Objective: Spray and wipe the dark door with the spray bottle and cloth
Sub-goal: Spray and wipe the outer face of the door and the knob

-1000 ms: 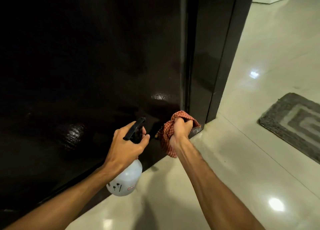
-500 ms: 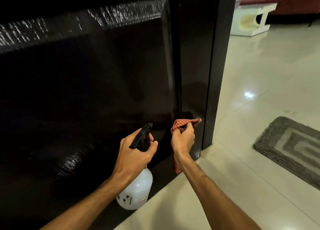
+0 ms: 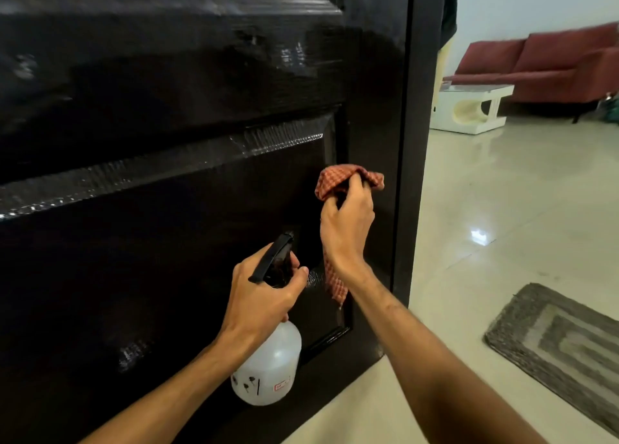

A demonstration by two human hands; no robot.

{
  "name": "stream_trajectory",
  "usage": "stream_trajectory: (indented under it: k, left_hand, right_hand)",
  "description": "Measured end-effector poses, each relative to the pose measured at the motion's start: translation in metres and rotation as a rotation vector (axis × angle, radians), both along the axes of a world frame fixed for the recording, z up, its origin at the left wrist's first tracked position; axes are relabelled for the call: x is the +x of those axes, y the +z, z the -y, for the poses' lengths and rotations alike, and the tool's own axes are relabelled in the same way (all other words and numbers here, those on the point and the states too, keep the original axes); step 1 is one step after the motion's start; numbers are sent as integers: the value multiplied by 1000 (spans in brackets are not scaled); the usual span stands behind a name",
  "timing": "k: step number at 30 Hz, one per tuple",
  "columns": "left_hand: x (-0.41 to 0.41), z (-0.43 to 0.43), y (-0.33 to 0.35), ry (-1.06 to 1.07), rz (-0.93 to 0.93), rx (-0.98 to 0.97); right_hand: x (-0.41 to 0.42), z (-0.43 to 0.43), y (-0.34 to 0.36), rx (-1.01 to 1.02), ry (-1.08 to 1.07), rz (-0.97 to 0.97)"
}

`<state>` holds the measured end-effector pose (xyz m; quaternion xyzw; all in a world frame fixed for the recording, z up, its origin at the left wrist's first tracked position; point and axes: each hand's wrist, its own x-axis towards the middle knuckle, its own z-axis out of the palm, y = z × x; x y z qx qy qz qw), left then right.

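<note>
Low on door (image 3: 167,276) by its right edge, right hand (image 3: 346,229) is gripping bunched cloth (image 3: 331,182), left hand (image 3: 261,299) is holding bottle (image 3: 271,366); wiping wants flatter cloth, overlapping strokes.

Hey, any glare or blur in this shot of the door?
Head view: on the dark door, streaky glare runs along the moulding and the upper panel is motion-smeared; the cloth, spray bottle, left hand and right hand are fairly sharp; a bright reflection spots the floor.
</note>
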<state>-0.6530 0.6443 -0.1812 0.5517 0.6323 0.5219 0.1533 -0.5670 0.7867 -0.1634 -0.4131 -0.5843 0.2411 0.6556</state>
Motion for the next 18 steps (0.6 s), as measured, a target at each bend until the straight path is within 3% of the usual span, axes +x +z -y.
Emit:
stream_trajectory:
  k: [7, 13, 18]
  left_hand:
    - [-18, 23, 47, 26, 27, 77]
    - [-40, 56, 72, 77, 37, 152]
    - [-49, 75, 85, 127, 56, 171]
  right_hand:
    - [-3, -6, 84, 94, -117, -28]
    - [-23, 18, 94, 214, -192, 264]
    - [-45, 54, 89, 383, -89, 451]
